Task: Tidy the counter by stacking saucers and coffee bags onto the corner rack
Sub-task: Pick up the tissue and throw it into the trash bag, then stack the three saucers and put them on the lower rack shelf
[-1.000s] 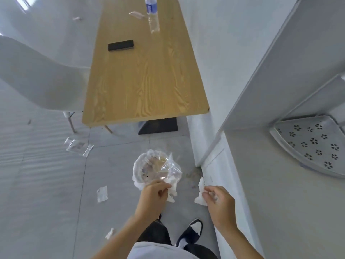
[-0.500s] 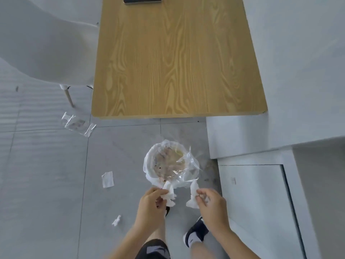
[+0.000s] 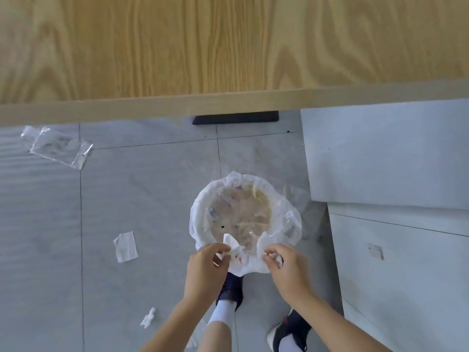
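Both hands are pinching white paper scraps over the lined bin (image 3: 245, 217) on the floor, the left hand (image 3: 206, 271) and right hand (image 3: 286, 269) just beside its near rim.

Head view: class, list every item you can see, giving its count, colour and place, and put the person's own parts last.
Table: one, light wood, across the top.
Table base: one, black, under the table edge.
Cabinet: one, white, right side.
Bin liner: one, white, lining a round bin on the floor, centre.
Clear plastic wrapper: one, transparent, floor at left.
Paper scraps: two, white, floor left of the bin.
Shoes: two, dark, socks white, bottom centre.
Left hand: pinching the liner's near edge.
Right hand: pinching the liner's near edge.
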